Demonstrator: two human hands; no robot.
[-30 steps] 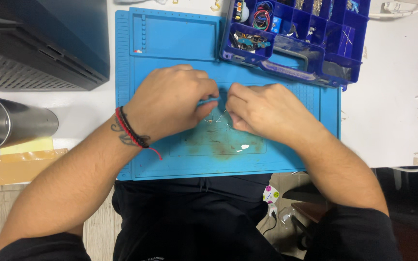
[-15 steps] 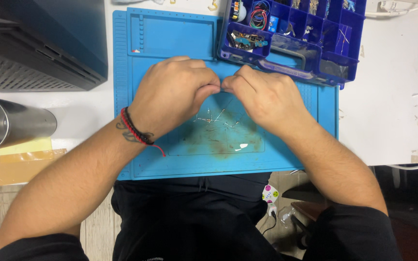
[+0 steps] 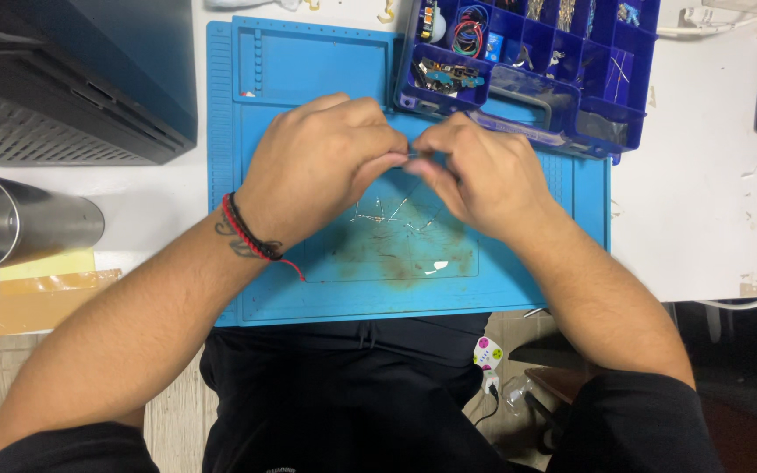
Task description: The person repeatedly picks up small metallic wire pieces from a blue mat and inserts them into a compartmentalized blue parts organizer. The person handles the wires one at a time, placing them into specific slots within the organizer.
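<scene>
Above the blue work mat [image 3: 308, 70], both hands meet fingertip to fingertip. Left hand [image 3: 317, 166] comes in from the left, knuckles up, fingers curled and pinched together at the tips. Right hand [image 3: 484, 175] mirrors it from the right, likewise pinched. Between the two sets of fingertips sits a thin wire piece [image 3: 413, 156], small and hard to make out; each hand appears clamped on one end of it, so it lies right at the junction of the hands, raised off the mat. A red and black cord bracelet [image 3: 247, 229] circles the left wrist.

Below the hands, on the stained middle of the mat, lie several loose thin wires [image 3: 387, 215], apart from the fingers. Just beyond the right hand, at the mat's far right corner, stands a dark blue compartment box [image 3: 571, 96] with small parts in its cells. Left of the mat: a dark grey case [image 3: 63, 88] and a metal cylinder [image 3: 19, 228] lying on the white table [image 3: 703, 193].
</scene>
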